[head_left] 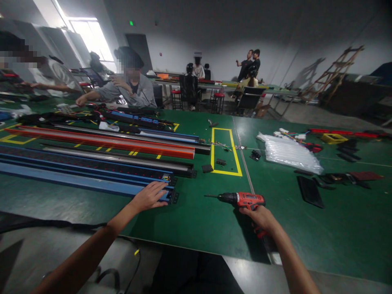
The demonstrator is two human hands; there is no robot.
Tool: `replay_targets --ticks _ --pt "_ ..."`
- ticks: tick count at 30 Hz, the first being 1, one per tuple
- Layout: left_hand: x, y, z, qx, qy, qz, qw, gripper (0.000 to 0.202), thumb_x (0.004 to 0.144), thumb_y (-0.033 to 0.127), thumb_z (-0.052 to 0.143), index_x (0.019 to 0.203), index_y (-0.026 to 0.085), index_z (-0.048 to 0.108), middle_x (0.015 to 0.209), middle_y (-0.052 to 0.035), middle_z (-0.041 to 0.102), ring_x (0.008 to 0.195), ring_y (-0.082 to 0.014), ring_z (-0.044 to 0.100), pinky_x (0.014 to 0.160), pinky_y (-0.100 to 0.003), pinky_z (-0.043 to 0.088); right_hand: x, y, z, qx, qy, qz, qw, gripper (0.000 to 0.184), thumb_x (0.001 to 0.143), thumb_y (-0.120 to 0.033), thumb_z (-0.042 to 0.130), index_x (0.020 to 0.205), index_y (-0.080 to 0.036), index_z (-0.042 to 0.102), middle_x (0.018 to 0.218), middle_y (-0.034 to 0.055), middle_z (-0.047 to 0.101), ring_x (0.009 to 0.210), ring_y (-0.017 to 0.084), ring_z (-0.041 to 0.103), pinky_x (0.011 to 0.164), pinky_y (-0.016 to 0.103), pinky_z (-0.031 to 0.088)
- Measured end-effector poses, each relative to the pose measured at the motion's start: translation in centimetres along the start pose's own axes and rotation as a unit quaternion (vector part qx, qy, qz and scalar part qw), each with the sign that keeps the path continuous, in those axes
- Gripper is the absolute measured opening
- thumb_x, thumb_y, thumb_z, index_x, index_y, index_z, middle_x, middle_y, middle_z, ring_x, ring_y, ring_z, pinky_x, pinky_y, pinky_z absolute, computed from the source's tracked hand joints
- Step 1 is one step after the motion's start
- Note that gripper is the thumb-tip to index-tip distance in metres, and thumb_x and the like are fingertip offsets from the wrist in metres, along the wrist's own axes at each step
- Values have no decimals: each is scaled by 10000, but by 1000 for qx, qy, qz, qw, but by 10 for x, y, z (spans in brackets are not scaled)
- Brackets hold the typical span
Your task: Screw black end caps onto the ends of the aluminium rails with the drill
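Currently, an orange-red bar [122,143] and a black-edged rail [153,162] are lying beyond the left hand [150,195], stretching off to its left and coming between it and a person in grey [139,92], who is sitting across the green table [192,216]. Ahead of the gap between both hands, a yellow tape outline [227,172] is framing small black parts [221,162]. Beyond the right hand [260,217] and to its right, a clear inflated wrap [289,152] is spreading out, with wires [295,136] bunching behind it; nearer that hand, a flat black piece [310,192] is lying on its right. The left hand is resting palm down, fingers stretched out, across the end of a blue rail [101,183]; the rail is running away leftward, and its black end bracket [175,198] is sitting just right of the fingertips. The right hand is clamping around a red drill [251,199], whose body is extending just beyond it while the bit [211,195] is pointing toward the left hand, staying apart from the bracket.
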State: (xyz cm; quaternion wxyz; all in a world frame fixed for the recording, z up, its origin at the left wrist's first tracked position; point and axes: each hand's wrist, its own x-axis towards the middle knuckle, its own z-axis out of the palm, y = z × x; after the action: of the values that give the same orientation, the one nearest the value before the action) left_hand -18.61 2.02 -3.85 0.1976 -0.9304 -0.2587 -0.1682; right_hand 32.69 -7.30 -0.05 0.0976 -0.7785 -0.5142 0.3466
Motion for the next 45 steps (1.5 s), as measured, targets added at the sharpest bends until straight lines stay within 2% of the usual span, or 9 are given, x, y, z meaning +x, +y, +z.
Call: replay_targets --ticks 8,13,17,22,26,28,37,41,45 --pt "-2 2 2 -22 40 -50 998 374 890 459 679 1194 255 602 1488 -136 511 1412 -282 444 1171 -483 344 -5 -6 -2 10 -15 9 1000 411 819 -584 631 727 -184 635 685 59 689 610 186 653 548 256 440" --pt "10 -2 0 -55 56 -114 990 488 876 388 656 1308 222 502 1557 -176 398 1446 -324 381 1174 -563 308 -5 -6 -2 22 -18 15 999 417 814 -590 637 731 -181 647 669 61 688 594 188 655 546 261 448" --pt "17 0 0 -75 82 -171 979 489 887 393 606 1319 192 492 1500 -189 449 1382 -344 436 1137 -571 345 -6 -7 -3 21 -19 9 1000 412 813 -582 633 700 -185 624 654 50 672 580 182 632 542 266 433" --pt "26 -6 -4 -125 30 -267 955 346 986 389 430 1246 199 557 1316 -135 593 1236 -291 550 1029 -481 452 -8 -6 -2 21 -8 -16 1000 380 820 -545 634 677 -195 589 639 32 648 592 178 607 549 266 412" --pt "44 -31 -2 -126 50 -343 929 328 1017 407 367 1157 201 580 1178 -111 643 1142 -267 590 997 -444 471 -9 -5 0 38 -11 -2 999 375 828 -538 629 684 -194 583 632 38 648 567 174 602 534 260 415" --pt "54 -46 3 -118 59 -358 924 340 1018 416 362 1145 192 584 1169 -117 647 1135 -271 589 1007 -443 464 -10 -5 0 41 -13 5 999 376 829 -540 627 691 -192 597 633 41 652 563 174 605 531 258 417" --pt "105 -107 40 -14 -18 -329 944 383 1011 330 345 1251 158 588 1271 -149 641 1202 -303 567 1010 -459 448 -15 -6 1 65 -25 13 998 352 823 -536 616 712 -203 588 567 13 607 515 166 572 508 261 399" --pt "117 -142 53 27 -97 -315 944 381 975 353 424 1247 161 611 1233 -163 658 1166 -323 593 971 -456 464 -16 -5 4 82 -26 19 996 332 815 -529 627 755 -204 601 534 1 583 472 154 530 470 254 371" --pt "112 -180 62 23 -222 -300 927 427 909 459 519 1208 175 630 1178 -155 693 1145 -333 619 955 -440 476 -18 -6 7 84 -15 49 995 335 809 -519 635 696 -208 580 525 8 580 453 145 506 440 247 339"
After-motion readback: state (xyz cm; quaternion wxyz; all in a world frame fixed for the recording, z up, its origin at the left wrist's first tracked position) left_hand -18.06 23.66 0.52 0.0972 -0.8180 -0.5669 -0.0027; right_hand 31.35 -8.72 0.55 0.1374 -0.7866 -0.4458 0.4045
